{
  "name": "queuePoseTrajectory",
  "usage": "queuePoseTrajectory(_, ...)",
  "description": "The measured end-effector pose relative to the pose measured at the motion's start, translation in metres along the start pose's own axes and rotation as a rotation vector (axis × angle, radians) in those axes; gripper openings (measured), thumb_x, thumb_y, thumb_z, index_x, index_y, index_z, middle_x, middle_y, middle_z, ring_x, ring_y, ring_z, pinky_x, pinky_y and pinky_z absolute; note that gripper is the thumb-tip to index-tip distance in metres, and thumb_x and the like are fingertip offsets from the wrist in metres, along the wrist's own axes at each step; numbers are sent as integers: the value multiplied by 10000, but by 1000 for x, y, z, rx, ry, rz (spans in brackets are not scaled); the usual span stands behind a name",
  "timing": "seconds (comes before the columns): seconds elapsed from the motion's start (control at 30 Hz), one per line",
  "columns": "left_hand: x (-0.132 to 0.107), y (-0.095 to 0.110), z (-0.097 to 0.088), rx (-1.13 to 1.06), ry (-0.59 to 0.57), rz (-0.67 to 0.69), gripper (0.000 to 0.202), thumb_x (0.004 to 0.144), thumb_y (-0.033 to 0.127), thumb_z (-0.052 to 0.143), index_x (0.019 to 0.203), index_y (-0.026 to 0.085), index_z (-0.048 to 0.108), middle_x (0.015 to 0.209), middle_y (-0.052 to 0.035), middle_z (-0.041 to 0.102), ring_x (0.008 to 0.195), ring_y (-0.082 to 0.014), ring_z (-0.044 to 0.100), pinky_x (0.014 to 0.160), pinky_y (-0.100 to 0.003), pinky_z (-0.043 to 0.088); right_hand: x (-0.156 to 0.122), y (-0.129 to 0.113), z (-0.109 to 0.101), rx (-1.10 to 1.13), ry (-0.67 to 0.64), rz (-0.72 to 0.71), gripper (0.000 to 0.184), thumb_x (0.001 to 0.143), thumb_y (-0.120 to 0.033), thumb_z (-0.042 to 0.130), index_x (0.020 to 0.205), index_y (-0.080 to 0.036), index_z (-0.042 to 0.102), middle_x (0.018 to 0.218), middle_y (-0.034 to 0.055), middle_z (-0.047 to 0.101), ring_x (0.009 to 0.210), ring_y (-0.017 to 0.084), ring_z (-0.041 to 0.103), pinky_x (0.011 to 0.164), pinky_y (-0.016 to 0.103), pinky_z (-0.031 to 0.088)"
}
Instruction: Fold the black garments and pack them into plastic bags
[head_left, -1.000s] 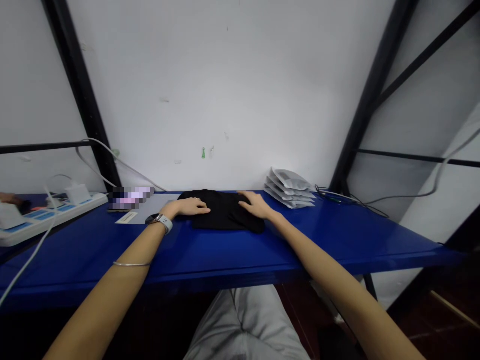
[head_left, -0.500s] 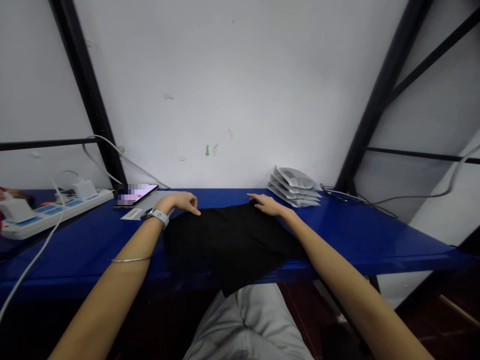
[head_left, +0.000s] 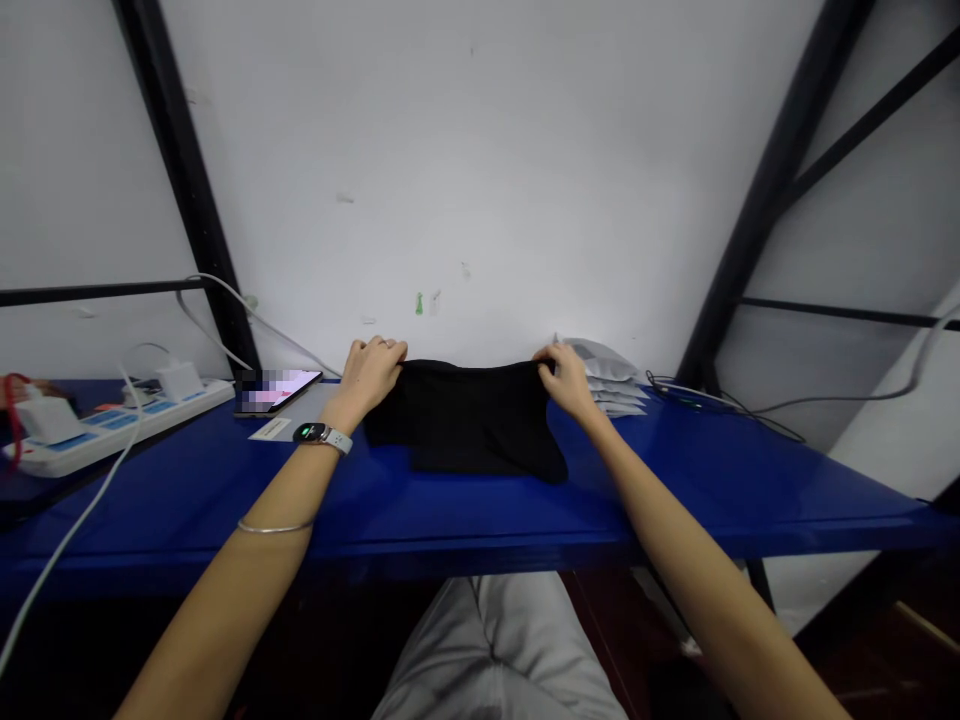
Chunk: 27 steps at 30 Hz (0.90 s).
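While left hand (head_left: 373, 372) and right hand (head_left: 568, 380) pinch the cloth (head_left: 472, 420) by its far edge, a rightward swing could topple the packets (head_left: 613, 380) beside it.

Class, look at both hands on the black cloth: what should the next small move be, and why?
Probably lower the raised far edge of the black cloth evenly onto the blue table: the left hand and right hand each pinch that edge, towards opposite ends, while the near edge seems to lie flat.
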<state>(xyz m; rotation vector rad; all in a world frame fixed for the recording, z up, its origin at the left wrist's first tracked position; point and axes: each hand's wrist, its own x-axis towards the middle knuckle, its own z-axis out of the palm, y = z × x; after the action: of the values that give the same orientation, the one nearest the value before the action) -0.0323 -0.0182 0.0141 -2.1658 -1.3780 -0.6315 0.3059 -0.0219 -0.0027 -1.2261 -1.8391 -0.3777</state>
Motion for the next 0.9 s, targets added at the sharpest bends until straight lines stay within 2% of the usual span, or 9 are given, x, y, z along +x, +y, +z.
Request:
queuePoseTrajectory(0.07,0,5,-8,-8,-45,100,174,815,125,441,882,209,578,971,-89,646,1010,-252,519,866,-413,333,2,3,-13,94,-63,-17,208,703,-120,433,767,-179,621,826,64,637,846,225,555,815,360,430)
queuePoseTrajectory(0.17,-2,10,-12,-59,-213,210,135,760,113,505,788,209,595,931,-67,650,990,-244,524,889,-424,328,-1,7,-26,216,-363,5,223,684,-130,418,715,-180,633,739,35,645,750,191,576,742,326,447)
queuePoseTrajectory(0.3,-7,22,-11,-189,-711,203,92,631,218,701,673,210,620,725,5,647,740,-182,575,792,-358,394,-8,10,-35,329,-996,59,193,735,-240,544,843,-190,696,830,38,702,781,176,629,711,285,478)
queuePoseTrajectory(0.37,-8,28,-11,-285,-860,171,138,620,308,729,686,219,646,685,18,646,632,-148,564,676,-297,406,-10,9,-37,354,-1129,88,239,756,-357,604,898,-190,700,836,50,710,794,181,644,707,280,486)
queuePoseTrajectory(0.47,-9,39,-13,-257,-740,127,201,791,384,584,749,213,681,757,-40,681,642,-173,589,606,-295,385,-10,3,-31,362,-981,118,339,819,-467,554,897,-166,688,760,65,694,737,182,640,681,290,485)
queuePoseTrajectory(0.53,-10,48,-11,-118,-554,111,252,877,308,477,848,188,696,868,-105,700,741,-214,622,660,-330,389,-11,-4,-21,339,-840,85,332,846,-454,530,894,-163,682,786,72,692,748,187,635,702,305,488)
queuePoseTrajectory(0.63,-14,65,0,59,-337,129,266,886,139,433,986,150,680,1016,-168,684,921,-263,618,783,-389,370,-15,-19,1,292,-720,-60,274,853,-381,552,998,-181,671,1000,82,684,900,208,624,829,342,481)
queuePoseTrajectory(0.73,-19,82,12,106,-328,164,296,890,87,413,1016,158,672,1031,-170,679,958,-275,607,816,-418,339,-23,-39,22,240,-694,-202,311,868,-331,555,1143,-208,630,1161,86,634,1063,238,575,956,392,429)
queuePoseTrajectory(0.9,-25,104,19,124,-382,225,303,912,107,398,1047,134,668,1011,-188,679,950,-301,613,817,-448,318,-32,-55,41,197,-805,-299,381,887,-316,542,1245,-197,590,1263,119,583,1164,268,536,1029,430,387)
